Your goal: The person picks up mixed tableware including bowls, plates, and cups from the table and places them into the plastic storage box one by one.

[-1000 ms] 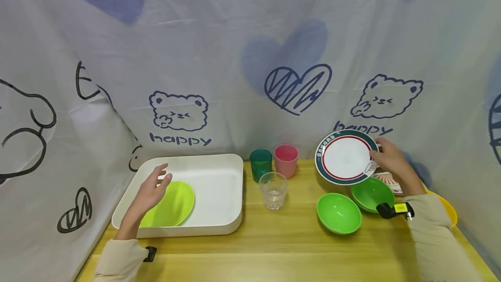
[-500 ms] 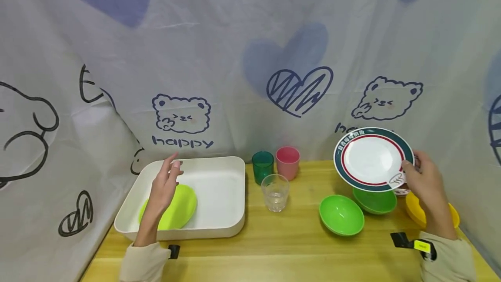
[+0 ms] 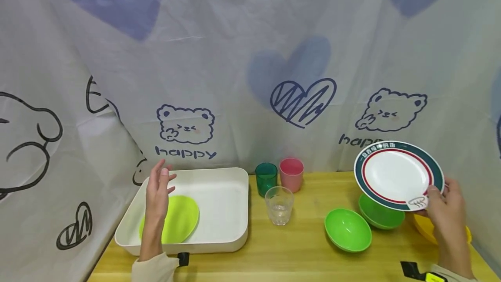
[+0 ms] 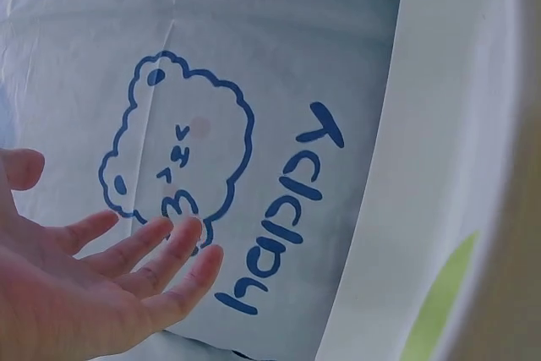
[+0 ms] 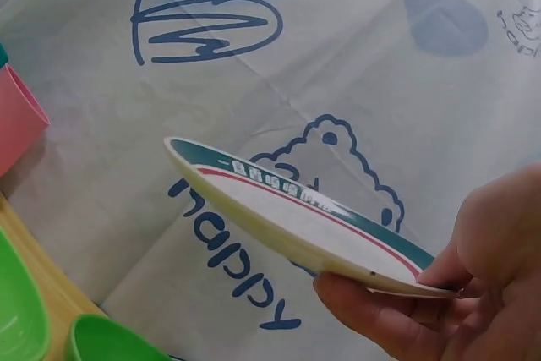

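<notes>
My right hand (image 3: 447,210) pinches the rim of a white plate (image 3: 396,175) with a dark green border and a red ring. The plate is held tilted in the air above the back green bowl (image 3: 381,217). In the right wrist view, the thumb lies on top of the plate (image 5: 287,217) and the fingers underneath. My left hand (image 3: 157,197) hovers over the left side of a white tray (image 3: 223,173), fingers loosely extended and holding nothing. Inside the tray lies a lime-green plate (image 3: 182,221), partly hidden behind that hand.
A dark green cup (image 3: 266,179), a pink cup (image 3: 291,175) and a clear cup (image 3: 279,208) stand right of the tray. A bright green bowl (image 3: 347,229) is in front of the other one. A yellow dish (image 3: 425,227) sits behind the right forearm. A printed cloth hangs behind the table.
My right hand has carried the white plate to the right and toward me, away from the cloth. My left hand has turned more upright over the tray, still holding nothing.
</notes>
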A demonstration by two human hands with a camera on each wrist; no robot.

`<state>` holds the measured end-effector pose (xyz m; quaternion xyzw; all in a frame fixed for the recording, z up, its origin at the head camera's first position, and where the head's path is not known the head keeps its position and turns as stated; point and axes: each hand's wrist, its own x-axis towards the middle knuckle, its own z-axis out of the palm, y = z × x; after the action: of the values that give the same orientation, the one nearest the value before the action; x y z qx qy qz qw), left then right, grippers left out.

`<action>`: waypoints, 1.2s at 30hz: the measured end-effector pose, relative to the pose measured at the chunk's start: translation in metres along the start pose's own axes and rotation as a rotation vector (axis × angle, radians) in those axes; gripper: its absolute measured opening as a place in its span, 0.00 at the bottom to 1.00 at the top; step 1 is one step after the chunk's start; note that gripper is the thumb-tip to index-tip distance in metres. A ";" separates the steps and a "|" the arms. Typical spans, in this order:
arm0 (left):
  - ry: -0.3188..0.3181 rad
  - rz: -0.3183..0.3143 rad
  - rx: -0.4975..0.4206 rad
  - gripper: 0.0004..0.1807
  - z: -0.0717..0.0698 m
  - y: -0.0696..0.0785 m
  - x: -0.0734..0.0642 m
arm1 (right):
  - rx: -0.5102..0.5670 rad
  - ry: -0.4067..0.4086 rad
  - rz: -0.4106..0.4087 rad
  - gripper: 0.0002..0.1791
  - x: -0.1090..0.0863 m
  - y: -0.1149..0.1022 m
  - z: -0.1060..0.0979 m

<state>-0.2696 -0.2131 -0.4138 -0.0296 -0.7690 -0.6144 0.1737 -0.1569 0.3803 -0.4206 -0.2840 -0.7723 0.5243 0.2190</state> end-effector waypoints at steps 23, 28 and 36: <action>-0.167 -0.033 -0.065 0.31 0.031 0.012 -0.014 | 0.056 -0.148 -0.127 0.36 -0.013 -0.005 0.018; -0.189 -0.007 -0.071 0.30 0.038 0.015 -0.014 | 0.063 -0.195 -0.168 0.35 -0.014 -0.008 0.023; -0.222 -0.006 -0.095 0.28 0.049 0.009 -0.018 | 0.067 -0.228 -0.212 0.34 -0.022 -0.011 0.036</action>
<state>-0.2617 -0.1606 -0.4195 -0.1031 -0.7536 -0.6438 0.0840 -0.1655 0.3379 -0.4237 -0.1321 -0.7998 0.5526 0.1935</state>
